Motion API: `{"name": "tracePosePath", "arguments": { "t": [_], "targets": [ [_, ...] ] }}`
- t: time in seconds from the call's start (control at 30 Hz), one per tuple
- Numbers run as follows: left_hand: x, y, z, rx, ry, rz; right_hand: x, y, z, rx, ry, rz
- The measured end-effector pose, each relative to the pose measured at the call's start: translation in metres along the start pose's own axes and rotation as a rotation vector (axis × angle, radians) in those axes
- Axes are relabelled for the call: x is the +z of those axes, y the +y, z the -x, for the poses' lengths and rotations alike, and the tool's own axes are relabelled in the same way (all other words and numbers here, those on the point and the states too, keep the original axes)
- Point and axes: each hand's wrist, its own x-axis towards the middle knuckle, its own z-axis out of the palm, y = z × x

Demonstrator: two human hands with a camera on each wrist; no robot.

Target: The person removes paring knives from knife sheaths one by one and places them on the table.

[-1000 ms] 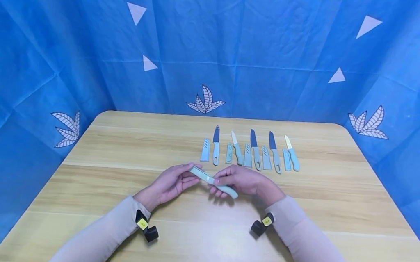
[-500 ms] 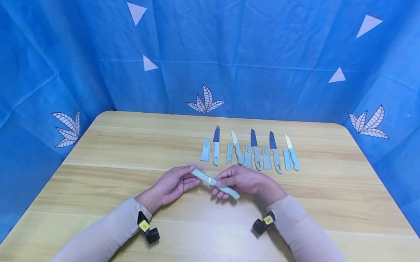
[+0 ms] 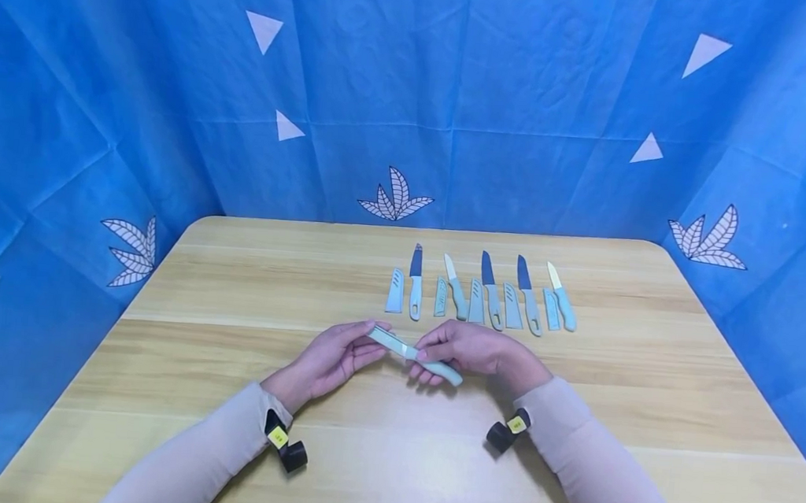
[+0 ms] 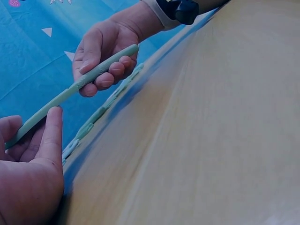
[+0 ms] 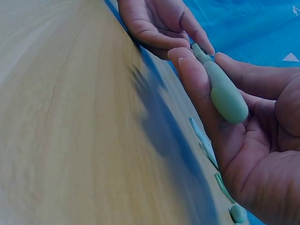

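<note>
In the head view, my left hand (image 3: 326,360) pinches the far end of a pale green knife sheath (image 3: 387,339) between thumb and fingers. My right hand (image 3: 466,346) grips the handle of a pale green knife (image 3: 445,372), thumb on top and fingers beneath. Most of the blade is hidden in the sheath; a short bright strip shows between sheath and handle. The left wrist view has sheath (image 4: 41,113) and handle (image 4: 107,64) in one line, held above the table. In the right wrist view the handle's rounded butt (image 5: 230,103) points back toward the palm.
Beyond the hands lies a row of several knives, some dark-bladed (image 3: 488,270), some light-bladed (image 3: 451,268), each with a separate sheath (image 3: 395,292) beside it. They rest on the wooden table (image 3: 266,272). A blue curtain (image 3: 361,66) hangs behind and at the sides.
Both hands have drifted slightly to the right together with the knife and sheath. Their hold looks the same, and the row of knives stays in place.
</note>
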Motion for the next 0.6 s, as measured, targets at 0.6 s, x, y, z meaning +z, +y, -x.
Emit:
{"name": "tracePosePath", "arguments": {
  "t": [0.6],
  "targets": [
    [-0.0012,-0.0021,-0.0003,0.006,-0.009,0.021,0.0028,-0.0025,0.0029,-0.003,0.016,0.022]
  ]
}}
